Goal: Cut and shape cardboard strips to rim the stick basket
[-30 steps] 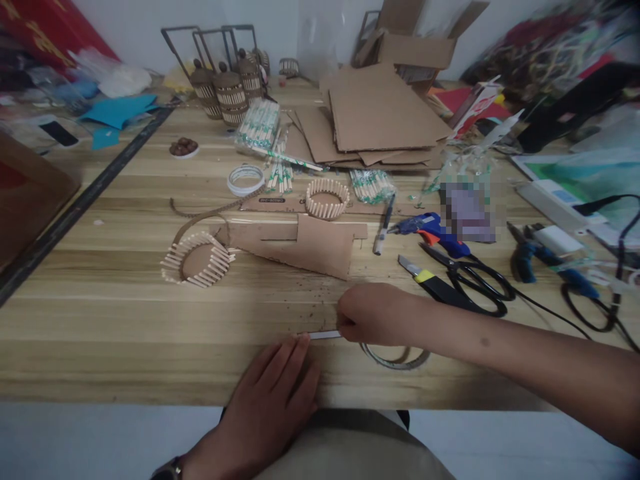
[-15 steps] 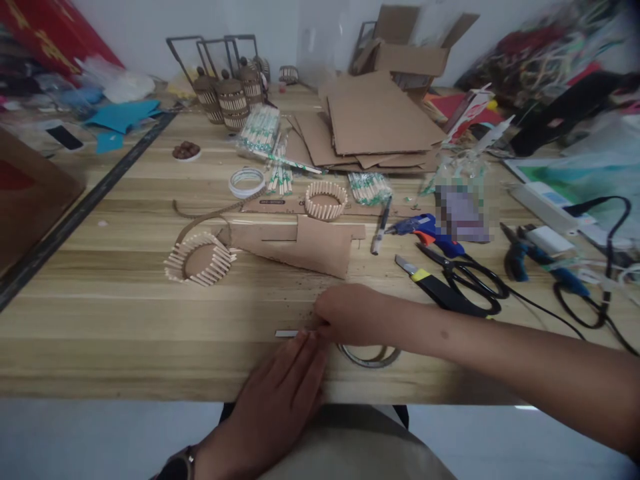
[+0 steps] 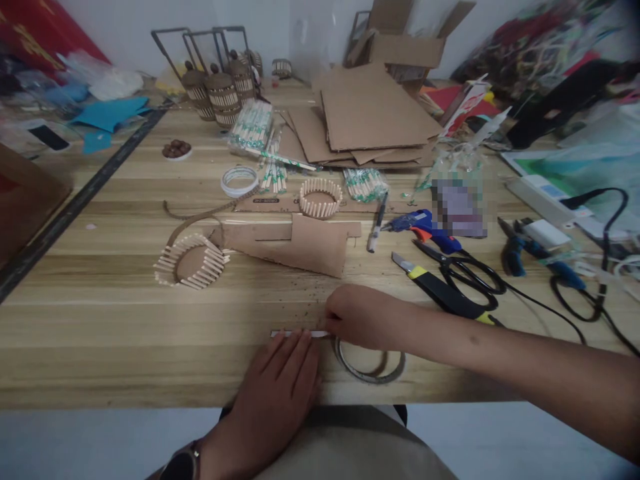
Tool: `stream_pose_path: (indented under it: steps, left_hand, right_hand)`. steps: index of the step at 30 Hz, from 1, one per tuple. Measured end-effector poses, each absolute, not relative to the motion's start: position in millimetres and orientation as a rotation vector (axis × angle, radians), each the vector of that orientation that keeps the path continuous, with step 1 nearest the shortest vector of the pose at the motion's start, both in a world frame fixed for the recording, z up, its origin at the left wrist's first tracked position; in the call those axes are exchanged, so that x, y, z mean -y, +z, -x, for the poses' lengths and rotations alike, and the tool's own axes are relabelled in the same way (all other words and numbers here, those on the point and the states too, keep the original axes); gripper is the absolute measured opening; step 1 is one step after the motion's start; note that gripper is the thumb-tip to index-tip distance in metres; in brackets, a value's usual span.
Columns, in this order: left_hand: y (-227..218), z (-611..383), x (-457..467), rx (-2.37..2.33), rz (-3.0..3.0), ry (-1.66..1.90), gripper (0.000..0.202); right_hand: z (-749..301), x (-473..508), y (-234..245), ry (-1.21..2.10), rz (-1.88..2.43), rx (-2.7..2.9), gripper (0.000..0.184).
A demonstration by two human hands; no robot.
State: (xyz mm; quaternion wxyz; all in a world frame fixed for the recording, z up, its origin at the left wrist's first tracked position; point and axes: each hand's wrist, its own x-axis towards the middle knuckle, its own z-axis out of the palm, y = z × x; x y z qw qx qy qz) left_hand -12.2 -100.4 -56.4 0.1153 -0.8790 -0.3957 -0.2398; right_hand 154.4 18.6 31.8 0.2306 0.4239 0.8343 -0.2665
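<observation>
My left hand (image 3: 285,377) lies flat near the front edge of the table, its fingers pressing on a narrow white strip (image 3: 318,334). At the strip's right end my right hand (image 3: 353,313) is closed in a pinch on what looks like tape; its fingertips are partly hidden. Below the right hand rests a thin ring-shaped tape roll (image 3: 374,380), its upper part covered by the hand. Dark crumbs are scattered on the wood just beyond the strip.
Farther back lie a ring of sticks (image 3: 193,261), another stick ring (image 3: 321,199) and a cut cardboard piece (image 3: 317,247). To the right are a utility knife (image 3: 440,290), scissors (image 3: 470,277), a glue gun (image 3: 425,227) and pliers (image 3: 540,257). Cardboard sheets (image 3: 375,113) are stacked behind.
My right hand has shifted slightly right, away from my left fingers, and more of the white strip shows between them. The tape roll has moved slightly down. My left hand stays flat.
</observation>
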Motion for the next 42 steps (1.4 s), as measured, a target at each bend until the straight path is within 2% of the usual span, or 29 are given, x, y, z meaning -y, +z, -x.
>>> stream_pose_path:
  steps: [3,9,14,24,42]
  left_hand:
    - [-56.5,11.3,100.0,1.163,2.573,-0.701,0.026]
    - [-51.7,9.8,97.6,1.153,2.572,-0.647,0.028]
    - [-45.6,5.5,94.9,1.125,2.568,-0.592,0.028]
    - [-50.2,4.7,97.6,1.121,2.586,-0.492,0.029]
    - [-46.0,-0.2,94.5,1.118,2.522,-0.462,0.03]
  right_hand:
    - [-169.9,-19.1,32.0,-0.777,-1.217,-2.266,0.027]
    - [-207.7,-11.0,31.7,-1.191,-1.41,-2.087,0.027]
    - [-230.4,-1.8,26.0,-1.3,-1.469,-2.012,0.025]
    - [-238.5,-4.3,23.7,-1.172,-1.538,-1.923,0.03]
    - [-232.6,2.0,26.5,-0.934,-1.528,-2.025,0.025]
